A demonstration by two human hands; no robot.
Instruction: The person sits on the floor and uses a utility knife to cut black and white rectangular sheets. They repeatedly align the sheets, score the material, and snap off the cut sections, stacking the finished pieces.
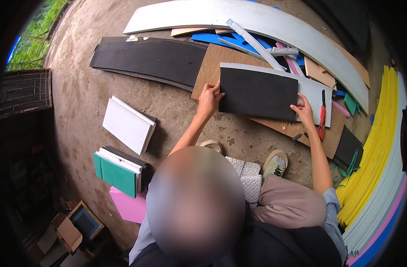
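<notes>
A black rectangular foam sheet lies over a pale grey-white sheet, whose far edge and right end show past it. My left hand is closed on the black sheet's left edge, thumb on top. At the opposite end, the fingers and thumb of my right hand pinch its lower right edge. Both sheets rest over a brown wooden board on the ground. Just right of my right hand, a red utility knife lies on the pale sheet with its dark blade pointing away.
Long black sheets and a curved white sheet lie beyond the board, with coloured offcuts between. To the left sit white blocks, a green-topped stack and a pink sheet. Yellow sheets stand stacked at right.
</notes>
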